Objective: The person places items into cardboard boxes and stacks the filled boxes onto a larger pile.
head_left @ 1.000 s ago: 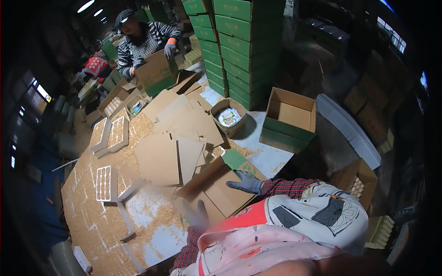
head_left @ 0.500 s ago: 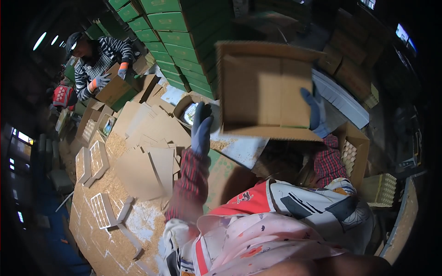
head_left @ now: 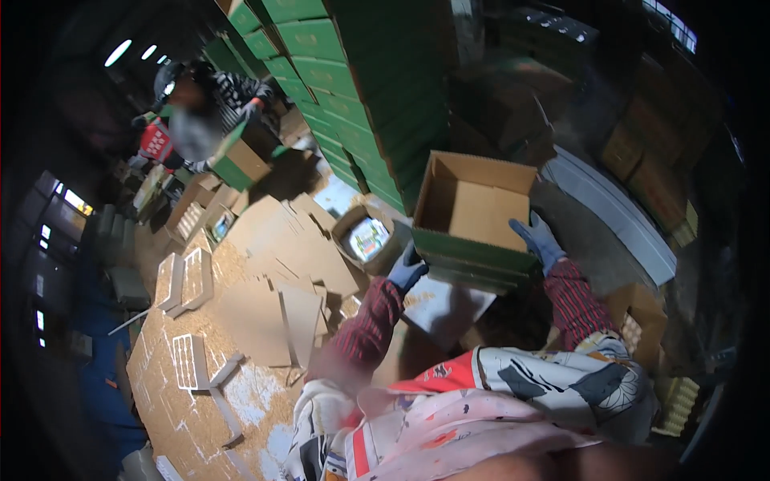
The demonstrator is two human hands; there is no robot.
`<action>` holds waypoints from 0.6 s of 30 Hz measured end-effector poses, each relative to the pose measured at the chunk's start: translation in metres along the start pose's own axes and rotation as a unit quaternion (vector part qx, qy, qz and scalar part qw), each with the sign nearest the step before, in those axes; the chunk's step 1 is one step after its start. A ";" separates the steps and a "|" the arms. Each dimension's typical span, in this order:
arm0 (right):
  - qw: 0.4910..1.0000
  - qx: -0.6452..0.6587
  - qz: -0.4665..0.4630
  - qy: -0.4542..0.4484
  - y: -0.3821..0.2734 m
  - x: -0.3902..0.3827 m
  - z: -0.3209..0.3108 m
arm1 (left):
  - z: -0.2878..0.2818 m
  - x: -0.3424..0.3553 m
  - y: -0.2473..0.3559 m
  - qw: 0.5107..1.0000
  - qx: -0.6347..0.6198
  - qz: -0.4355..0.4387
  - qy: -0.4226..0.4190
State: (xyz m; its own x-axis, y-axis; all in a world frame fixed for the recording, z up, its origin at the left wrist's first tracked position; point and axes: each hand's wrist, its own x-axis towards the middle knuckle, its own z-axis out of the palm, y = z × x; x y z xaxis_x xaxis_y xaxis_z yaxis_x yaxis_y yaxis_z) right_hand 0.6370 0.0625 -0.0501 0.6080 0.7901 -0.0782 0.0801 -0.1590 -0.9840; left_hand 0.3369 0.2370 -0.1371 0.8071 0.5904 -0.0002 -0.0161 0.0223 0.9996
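A cardboard box (head_left: 485,212), brown inside and green outside, stands upright and open at the top, right of the middle. Nothing lies on the part of its floor that shows. My left hand (head_left: 408,269), in a blue-grey glove, holds its near left corner low down. On the opposite side my right hand (head_left: 539,240) grips the near right corner, fingers over the rim. Green bands show under the near wall; I cannot tell whether the box rests on another one. Just left of it sits a round-cornered brown container (head_left: 365,239) with bright printed packets inside.
Tall stacked green boxes (head_left: 325,68) rise behind. Flat cardboard sheets (head_left: 257,317) and white slotted dividers (head_left: 189,362) lie on the husk-strewn table (head_left: 152,385). A box of eggs (head_left: 634,329) stands at right. Far left, a co-worker (head_left: 233,96) handles another green box (head_left: 241,160).
The box has come down and tipped from facing me to upright. My left hand, apart from it before, has moved right onto its corner. My right hand has gone down with it.
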 end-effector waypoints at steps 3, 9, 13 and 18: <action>0.980 0.132 -0.125 0.083 0.003 0.063 -0.039 | -0.037 -0.005 0.095 0.985 0.098 0.016 0.140; 0.864 -0.223 -0.446 0.072 -0.226 0.155 0.001 | -0.121 0.069 0.417 0.720 0.451 0.483 0.211; 0.931 -0.098 -0.352 -0.009 -0.251 0.273 0.030 | -0.150 0.169 0.548 0.592 0.540 0.547 0.245; 0.952 0.148 -0.243 -0.114 -0.213 0.323 0.145 | -0.286 0.216 0.569 0.612 0.558 0.481 0.289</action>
State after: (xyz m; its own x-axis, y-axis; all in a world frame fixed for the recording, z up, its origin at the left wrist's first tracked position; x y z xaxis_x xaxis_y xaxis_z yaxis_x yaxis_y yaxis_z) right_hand 0.7018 0.4375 0.1110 0.3658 0.8411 0.3985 0.0612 0.4055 -0.9120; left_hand 0.3335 0.6081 0.4238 0.3937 0.0915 0.9147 0.3538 -0.9335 -0.0589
